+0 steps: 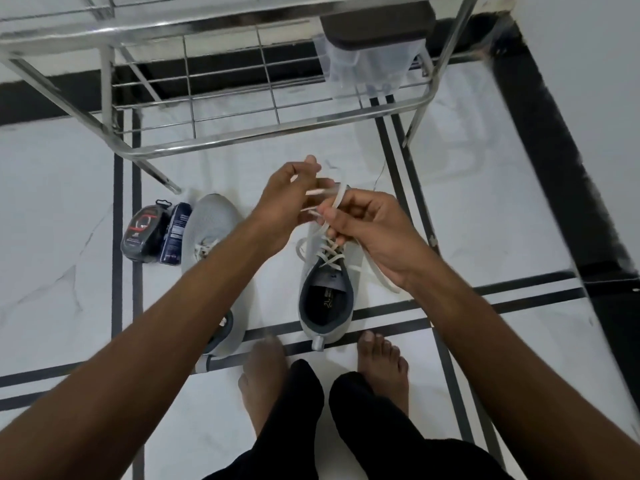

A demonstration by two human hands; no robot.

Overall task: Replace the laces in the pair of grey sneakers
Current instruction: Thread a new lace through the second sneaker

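Two grey knit-mesh sneakers stand on the white marble floor (pixel 69 209), toes pointing away from the person. The right sneaker (pixel 325 306), with dark collar lining and a heel pull tab, carries a flat white lace (pixel 323 252) crossed through its eyelets. The right hand (pixel 374 233) pinches a lace strand above the tongue; the left hand (pixel 291 206) grips another blurred strand just beside it. The left sneaker (pixel 211 230) lies partly under the left forearm. Two dark packages (pixel 156 233) lie just beside its toe. One chrome wire rack (pixel 242 98) stands beyond. Two bare feet (pixel 381 362) rest behind the heels.
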